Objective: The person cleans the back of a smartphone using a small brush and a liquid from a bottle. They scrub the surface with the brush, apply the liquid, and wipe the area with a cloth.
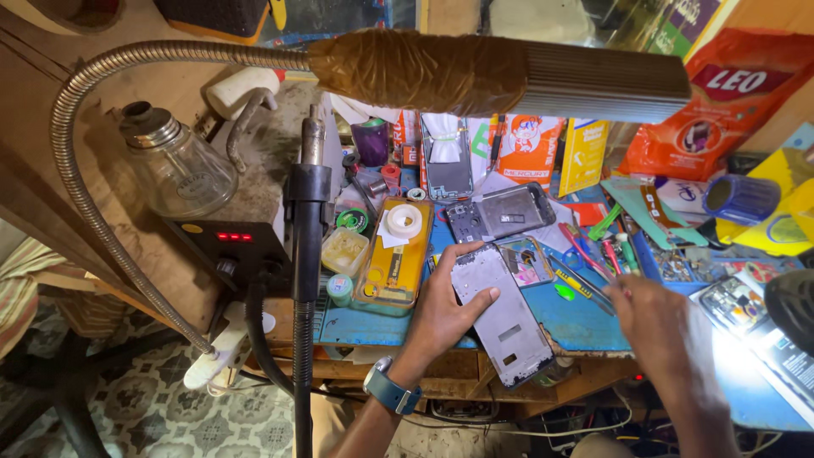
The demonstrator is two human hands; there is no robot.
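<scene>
Gripping one phone frame [505, 315] (left hand [445, 309])

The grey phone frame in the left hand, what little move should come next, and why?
Probably the right hand picks up a tool. The left hand already steadies the grey phone frame on the blue mat, while the right hand looks empty and hovers by the screwdrivers.

A bare strip of blue mat [585, 318] lies open between the hands; tweezers and screwdrivers [593, 254] crowd behind it, and the lamp head [509, 76] overhangs the table's rear.
</scene>
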